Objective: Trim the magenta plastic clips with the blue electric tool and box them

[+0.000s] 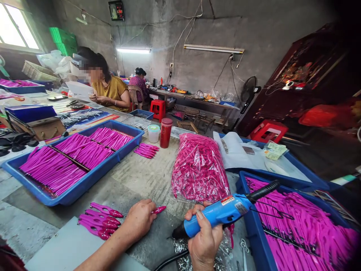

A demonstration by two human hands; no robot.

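Note:
My right hand [204, 235] is wrapped round a blue electric screwdriver [222, 211], whose black nose points down to the left near the tabletop. My left hand [140, 219] is closed on a pink plastic tool [159, 209], and only its dark-pink pointed tip shows past the fingers. Left of that wrist, several similar pink tools [98, 222] with oval openings and dark-pink tips lie in a pile, partly on a pale board [67, 246]. Beneath the screwdriver, a clear bag of small metal parts [182, 248] is partly hidden by my right hand.
Blue trays of pink pieces stand left [70, 197] and right [251, 229]. Ahead are a stuffed plastic bag [200, 167], red flask [166, 133] and lidded tub [153, 134]. A black cord [172, 259] crosses the front. Two people [113, 90] sit farther back.

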